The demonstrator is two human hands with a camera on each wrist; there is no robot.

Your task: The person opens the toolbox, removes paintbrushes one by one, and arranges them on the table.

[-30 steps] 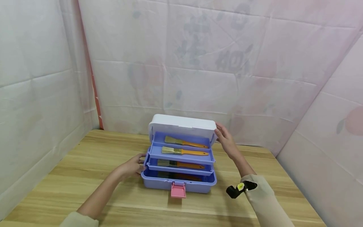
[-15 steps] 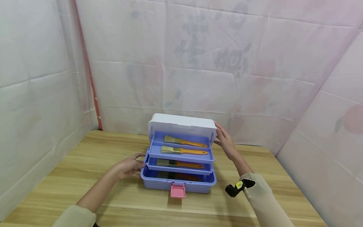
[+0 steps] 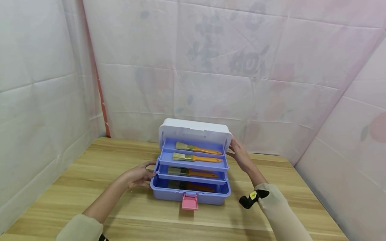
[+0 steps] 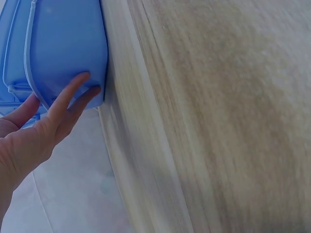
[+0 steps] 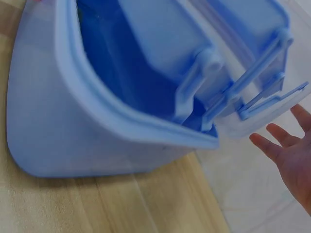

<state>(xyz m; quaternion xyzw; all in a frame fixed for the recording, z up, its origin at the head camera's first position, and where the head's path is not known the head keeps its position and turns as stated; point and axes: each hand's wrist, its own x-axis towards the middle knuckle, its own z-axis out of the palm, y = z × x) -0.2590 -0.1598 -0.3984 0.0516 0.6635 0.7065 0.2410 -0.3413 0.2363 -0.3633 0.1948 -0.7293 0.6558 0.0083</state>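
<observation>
A purple toolbox (image 3: 163,194) with a white lid (image 3: 196,125) stands raised open on the wooden table. Two stepped trays (image 3: 224,165) sit above its base. An orange-handled paintbrush (image 3: 197,147) lies at the back of the upper tray, and another paintbrush (image 3: 197,157) in front of it. Lower down are a third paintbrush (image 3: 193,172) and a shadowed one in the base. My left hand (image 3: 139,175) grips the box's left side, thumb at the rim (image 4: 33,58), fingers on the outer wall. My right hand (image 3: 241,156) touches the lid's right edge with extended fingers.
A pink latch (image 3: 190,202) hangs down at the box's front. Wooden tabletop (image 3: 120,214) surrounds the box. Pale printed sheets (image 3: 211,93) hang behind and on both sides. A black wrist camera (image 3: 248,201) sticks out from the right sleeve.
The lid and trays have shifted slightly upward, showing more of the lid's inside. My right hand has slid a little lower along the lid edge. My left fingers have shifted on the box's side.
</observation>
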